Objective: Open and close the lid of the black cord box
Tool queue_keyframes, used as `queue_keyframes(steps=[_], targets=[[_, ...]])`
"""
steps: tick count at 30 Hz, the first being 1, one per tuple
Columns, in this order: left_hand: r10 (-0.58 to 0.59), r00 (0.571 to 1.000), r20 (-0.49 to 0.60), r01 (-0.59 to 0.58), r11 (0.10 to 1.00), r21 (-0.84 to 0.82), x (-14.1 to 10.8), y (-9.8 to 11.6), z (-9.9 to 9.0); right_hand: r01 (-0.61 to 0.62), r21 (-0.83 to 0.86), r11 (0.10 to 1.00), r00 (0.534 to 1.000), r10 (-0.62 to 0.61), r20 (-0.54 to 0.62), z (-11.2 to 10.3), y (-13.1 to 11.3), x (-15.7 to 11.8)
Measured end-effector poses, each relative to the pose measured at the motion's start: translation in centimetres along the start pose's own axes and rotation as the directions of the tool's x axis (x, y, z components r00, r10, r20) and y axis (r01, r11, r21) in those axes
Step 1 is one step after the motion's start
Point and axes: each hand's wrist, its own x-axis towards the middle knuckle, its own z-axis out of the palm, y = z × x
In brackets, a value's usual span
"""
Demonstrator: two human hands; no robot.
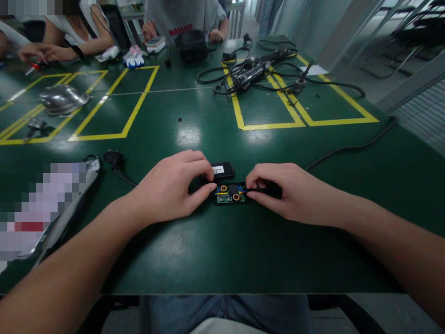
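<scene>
A small open black housing with a green circuit board point(227, 198) lies on the table in front of me; copper coils and coloured wires show on it. My left hand point(177, 183) has thumb and fingers pinched at the board's left end; what lies between them is hidden. At the right end, my right hand point(281, 190) pinches a black cable point(264, 190) where thin wires meet the board. Just behind the board rests a black cover point(228, 170) with a white label, close to my left fingertips.
A black plug point(114, 159) with its cord lies left, beside a plastic bag point(92, 169). Another cord point(347, 149) crosses on the right. Farther back are corded tools point(252, 75), yellow tape rectangles point(271, 125), a metal part point(62, 99) and people seated across the table.
</scene>
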Motion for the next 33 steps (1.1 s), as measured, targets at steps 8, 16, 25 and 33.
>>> queue_keyframes(steps=[8, 16, 25, 33], targets=[[-0.003, 0.983, 0.183, 0.021, 0.995, -0.098, 0.00, 0.63, -0.13, -0.016, -0.004, 1.000, 1.000, 0.016, 0.011, -0.06, -0.11, -0.05], [0.003, 0.991, 0.136, 0.018, 0.988, -0.154, 0.11, 0.85, -0.49, -0.008, -0.001, 1.000, 1.000, 0.008, -0.008, -0.15, -0.12, -0.05], [0.025, 0.992, 0.120, -0.006, 0.987, -0.160, -0.06, 0.79, -0.81, 0.006, 0.008, 1.000, 1.000, -0.006, -0.020, -0.42, -0.22, -0.08], [0.051, 0.982, 0.182, -0.019, 0.985, -0.169, -0.07, 0.42, -0.86, 0.081, 0.029, 0.996, 0.997, -0.081, -0.009, -0.79, 0.29, -0.06]])
